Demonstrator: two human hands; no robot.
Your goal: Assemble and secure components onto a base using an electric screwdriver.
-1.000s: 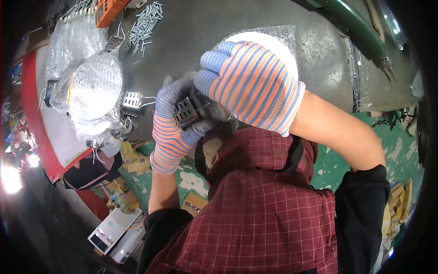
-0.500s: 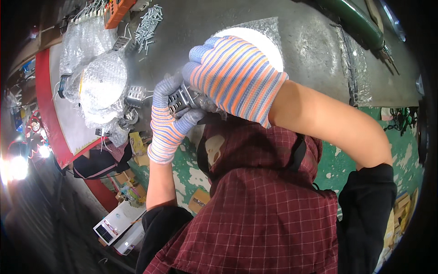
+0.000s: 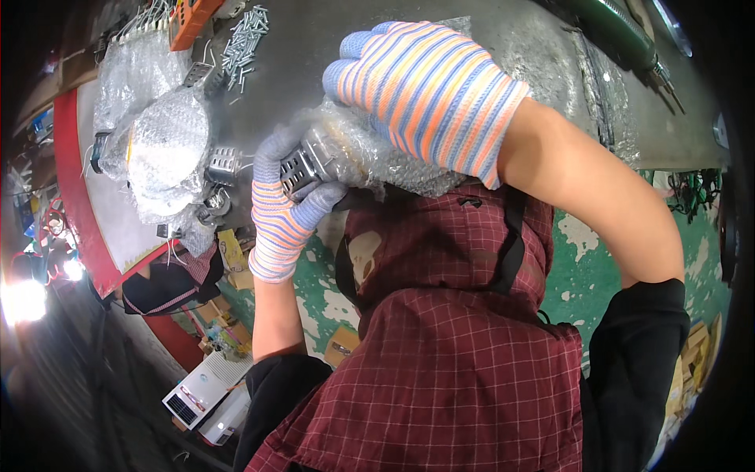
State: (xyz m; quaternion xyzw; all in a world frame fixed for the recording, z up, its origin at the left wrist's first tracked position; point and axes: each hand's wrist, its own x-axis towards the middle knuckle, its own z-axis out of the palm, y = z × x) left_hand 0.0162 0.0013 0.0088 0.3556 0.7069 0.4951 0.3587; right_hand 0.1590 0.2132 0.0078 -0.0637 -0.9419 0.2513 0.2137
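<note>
A striped knit glove covers each of my hands. My left hand (image 3: 277, 224) grips a slotted metal bracket (image 3: 296, 175), its thumb on the near side and its fingers around the far side. A bundle in clear bubble wrap (image 3: 346, 141) adjoins the bracket and stretches right, under my right hand (image 3: 429, 94). That hand is closed above the bundle, its fingers curled together at the far left. Whatever its fingers hold is hidden beneath the glove.
At left lies a bubble-wrapped round white piece (image 3: 169, 149), with another slotted bracket (image 3: 224, 164) beside it. A pile of screws (image 3: 244, 47) sits at the back, near an orange tool (image 3: 189, 22). A green cylindrical tool (image 3: 613, 39) with a metal tip occupies the far right.
My right hand has moved up and to the right, exposing more of the wrapped bundle. The white disc beyond it no longer shows. My left hand has shifted slightly left with the bracket.
</note>
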